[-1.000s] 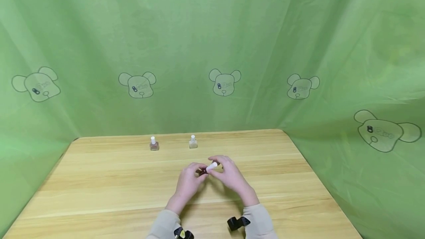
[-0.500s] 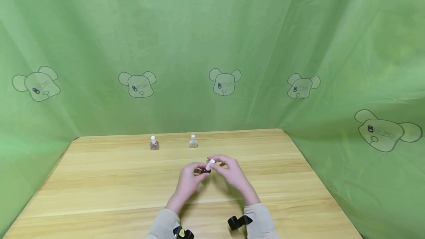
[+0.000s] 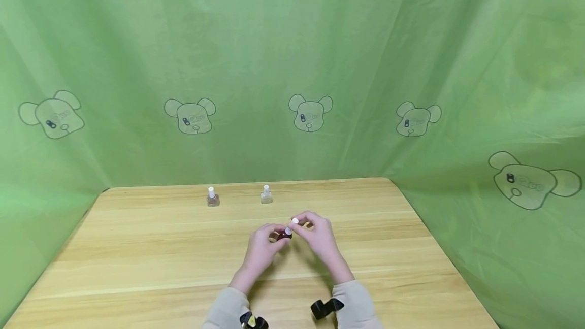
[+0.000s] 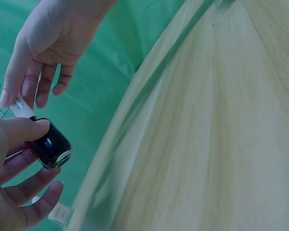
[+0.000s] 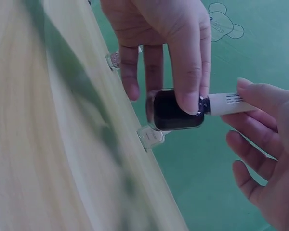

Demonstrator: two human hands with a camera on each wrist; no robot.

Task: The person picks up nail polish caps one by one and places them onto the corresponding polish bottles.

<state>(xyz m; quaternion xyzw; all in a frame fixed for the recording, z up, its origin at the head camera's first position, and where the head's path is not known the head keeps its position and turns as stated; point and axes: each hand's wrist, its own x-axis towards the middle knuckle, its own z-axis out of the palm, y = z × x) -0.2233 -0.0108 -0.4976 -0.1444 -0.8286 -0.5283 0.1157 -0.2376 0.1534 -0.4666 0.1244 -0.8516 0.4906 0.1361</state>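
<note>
Held above the table is a nail polish bottle [image 5: 176,111] with dark contents and a long white cap [image 5: 226,103]. My left hand [image 3: 261,250] pinches its glass body between thumb and fingers, seen close up in the left wrist view. On the cap's outer end, the thumb and fingers of my right hand [image 3: 319,237] hold a pinch grip. The cap sits against the dark neck of the bottle, in line with it. In the right wrist view the bottle lies nearly sideways, its base to the left.
Two more nail polish bottles stand upright towards the table's far edge: a mauve one [image 3: 213,199] on the left and a clear or pale one [image 3: 266,197] to its right. Green printed cloth [image 3: 256,65] hangs behind and beside the wooden table [image 3: 137,258].
My right fingers have shifted on the white cap and now cover its middle in the head view. The cap's tilt has changed slightly. My left hand has barely moved, still holding the bottle.
</note>
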